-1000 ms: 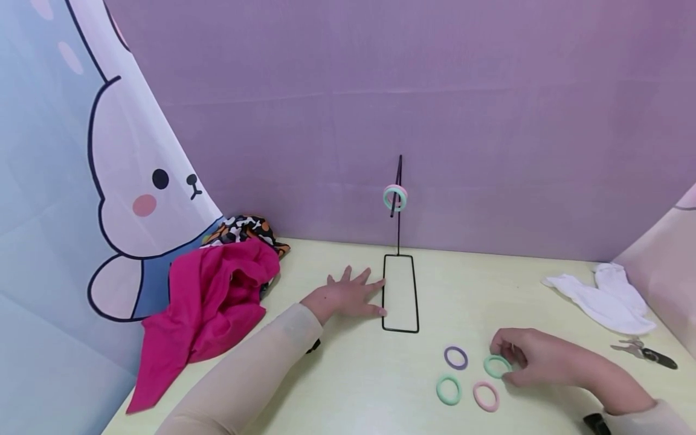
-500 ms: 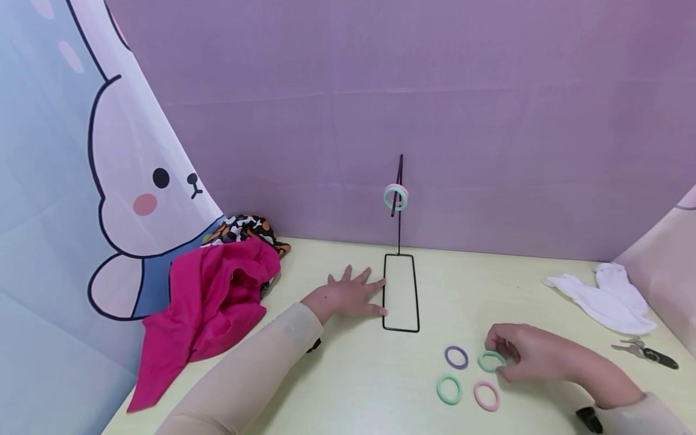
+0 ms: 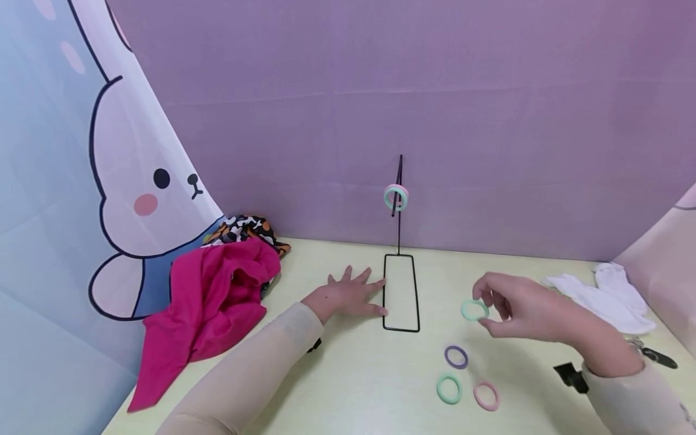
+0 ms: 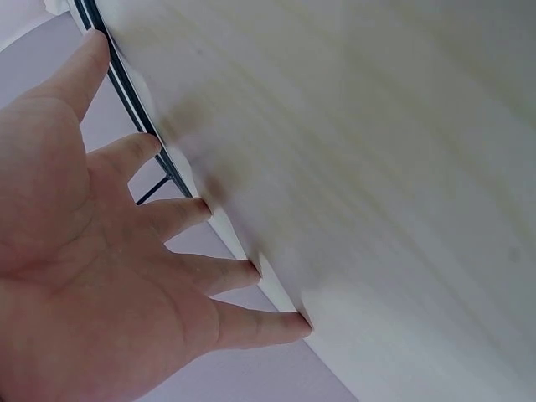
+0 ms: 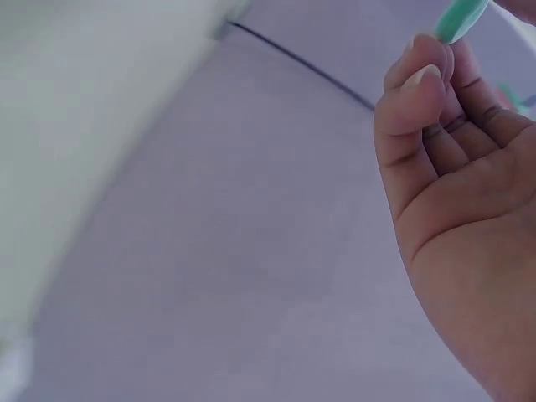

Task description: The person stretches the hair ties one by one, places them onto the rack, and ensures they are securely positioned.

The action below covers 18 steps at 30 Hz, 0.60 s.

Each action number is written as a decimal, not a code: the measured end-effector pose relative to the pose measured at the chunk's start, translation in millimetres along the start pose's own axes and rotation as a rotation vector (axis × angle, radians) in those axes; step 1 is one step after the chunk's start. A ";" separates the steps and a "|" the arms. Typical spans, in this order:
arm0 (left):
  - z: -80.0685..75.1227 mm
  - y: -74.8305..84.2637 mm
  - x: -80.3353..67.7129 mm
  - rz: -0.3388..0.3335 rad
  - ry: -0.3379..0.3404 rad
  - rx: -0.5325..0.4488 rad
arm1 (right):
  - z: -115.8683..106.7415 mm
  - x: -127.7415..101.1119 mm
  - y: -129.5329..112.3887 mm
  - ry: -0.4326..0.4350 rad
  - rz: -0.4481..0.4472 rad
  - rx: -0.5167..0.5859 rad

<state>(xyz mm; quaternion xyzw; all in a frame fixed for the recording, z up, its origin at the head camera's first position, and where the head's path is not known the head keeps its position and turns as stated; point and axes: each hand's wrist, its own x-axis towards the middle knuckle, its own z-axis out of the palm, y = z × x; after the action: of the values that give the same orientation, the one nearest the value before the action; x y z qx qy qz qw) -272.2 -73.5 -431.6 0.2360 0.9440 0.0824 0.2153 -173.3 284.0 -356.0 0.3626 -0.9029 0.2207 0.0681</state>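
Note:
A black wire stand (image 3: 400,284) rises from a rectangular base on the pale table; a mint and pink ring pair (image 3: 396,197) hangs on its upright. My left hand (image 3: 353,294) lies flat with spread fingers (image 4: 201,209) against the base's left edge. My right hand (image 3: 502,308) is raised above the table and pinches a mint green ring (image 3: 475,310), whose edge shows in the right wrist view (image 5: 461,18). On the table below lie a purple ring (image 3: 456,357), another mint ring (image 3: 449,389) and a pink ring (image 3: 486,396).
A magenta cloth (image 3: 209,308) over a patterned cloth (image 3: 247,228) is heaped at the back left. A white sock (image 3: 606,297) and small scissors (image 3: 647,353) lie at the right. A purple backdrop closes the far side.
My right hand has picked the mint ring up off the table and carried it up and leftward, toward the stand. The left hand has stayed still.

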 end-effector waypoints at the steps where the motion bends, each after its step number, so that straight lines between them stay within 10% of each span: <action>1: 0.3 -0.2 0.3 0.000 0.000 0.002 | -6.5 5.9 -6.1 0.015 -0.010 -0.018; 18: 2.2 -2.9 2.6 0.007 0.010 0.008 | -63.0 93.7 -80.7 0.220 -0.238 -0.209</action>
<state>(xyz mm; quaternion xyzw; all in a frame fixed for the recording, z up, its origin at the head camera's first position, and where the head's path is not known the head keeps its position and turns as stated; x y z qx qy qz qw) -274.4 -74.6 -435.3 0.2398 0.9445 0.0803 0.2095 -188.5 202.1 -245.1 0.4315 -0.8586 0.1545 0.2295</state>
